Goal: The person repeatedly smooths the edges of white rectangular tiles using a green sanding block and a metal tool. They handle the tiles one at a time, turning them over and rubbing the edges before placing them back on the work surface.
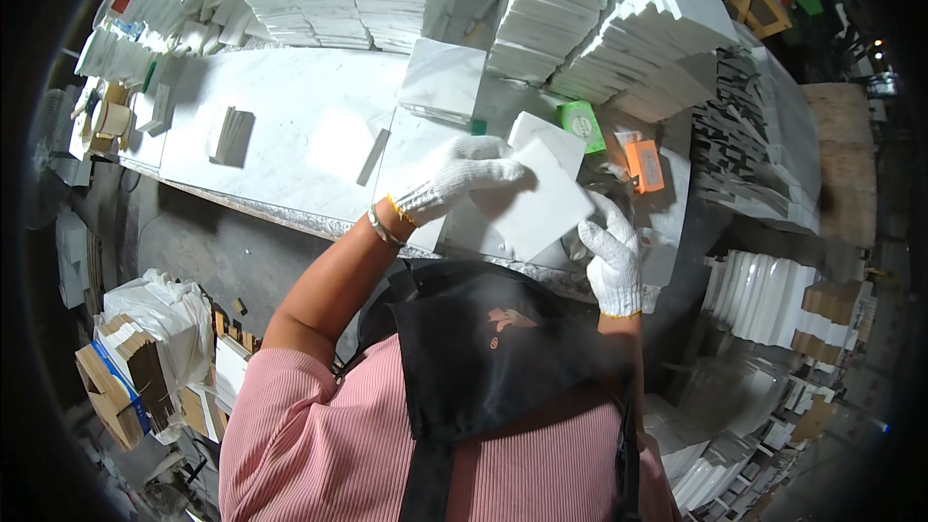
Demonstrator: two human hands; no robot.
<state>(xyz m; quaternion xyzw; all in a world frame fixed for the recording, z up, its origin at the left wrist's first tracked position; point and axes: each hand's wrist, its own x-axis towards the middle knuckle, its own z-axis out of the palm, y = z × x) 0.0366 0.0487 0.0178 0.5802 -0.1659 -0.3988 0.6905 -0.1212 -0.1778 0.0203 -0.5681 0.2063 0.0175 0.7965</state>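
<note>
A white square tile (543, 201) is held tilted in front of me, at the right part of the work table. My left hand (462, 174), in a white knit glove with a yellow cuff edge, grips its upper left side. At the tile's right corner is my right hand (613, 249), gloved the same way, its fingers closed around the edge. Another white tile (549, 130) shows partly behind the held one. Just beyond lie a green box (581, 127) and an orange block-shaped box (645, 166). A short tile stack (442, 79) sits past my left hand.
Tall stacks of marbled tiles (556, 14) line the table's far side. On the left of the white tabletop (290, 87) stand a small upright tile bundle (227, 135) and tape rolls (111, 118). Dark-gapped mosaic sheets (739, 135) are at right; cardboard-wrapped stacks (822, 319) stand lower right.
</note>
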